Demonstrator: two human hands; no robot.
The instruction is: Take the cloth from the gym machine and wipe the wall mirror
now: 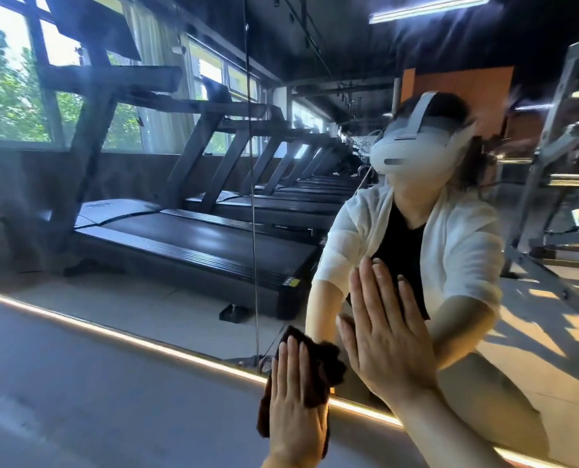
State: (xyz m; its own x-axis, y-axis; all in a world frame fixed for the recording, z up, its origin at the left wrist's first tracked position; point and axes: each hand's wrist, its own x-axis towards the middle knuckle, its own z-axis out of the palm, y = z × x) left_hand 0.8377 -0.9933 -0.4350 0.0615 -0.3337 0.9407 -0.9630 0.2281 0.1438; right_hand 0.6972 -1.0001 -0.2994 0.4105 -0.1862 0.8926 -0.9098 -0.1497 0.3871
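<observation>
A: Hands?
B: Two. Left hand (pixel 295 396) flat, fingers straight, pressing one dark brown cloth (pixel 318 369) on the wall mirror's (pixel 180 197) lit bottom edge. Right hand (pixel 382 336) flat on glass, holding nothing.
A: Reflected?
B: One person, a treadmill (pixel 193 241) row.

We press the cloth (pixel 310 376) flat under our left hand (pixel 295 410) at the mirror (pixel 146 197) bottom edge; our right hand (pixel 382 336) lies flat, apparently on the glass, just right.
</observation>
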